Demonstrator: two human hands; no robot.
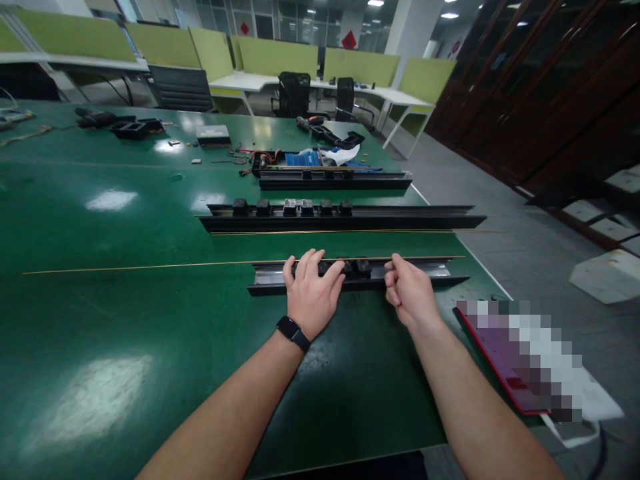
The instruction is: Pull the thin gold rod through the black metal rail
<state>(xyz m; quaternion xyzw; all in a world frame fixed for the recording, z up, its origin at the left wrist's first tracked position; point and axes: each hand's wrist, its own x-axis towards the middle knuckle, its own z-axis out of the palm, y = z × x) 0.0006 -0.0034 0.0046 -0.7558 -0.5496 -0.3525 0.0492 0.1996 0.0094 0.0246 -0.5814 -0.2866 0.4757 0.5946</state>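
Note:
A short black metal channel [360, 285] lies across the green table in front of me, its inside silvery at both ends. Small black blocks [363, 268] sit in its middle. My left hand [313, 290], a black band on the wrist, rests over the channel with fingers spread, their tips near the far edge and a block. Along that far edge runs a long thin brass-coloured rod [150, 267], reaching well past the channel to the left. My right hand [413, 287] is closed, thumb and forefinger pinched at the rod above the channel's right part.
Beyond lie a longer channel [345, 223] with several black blocks, another thin rod [320, 232] and a third channel [335, 184]. Wires, blue parts [303, 159] and tools are farther back. A red-edged tablet [500, 373] lies at the table's right edge.

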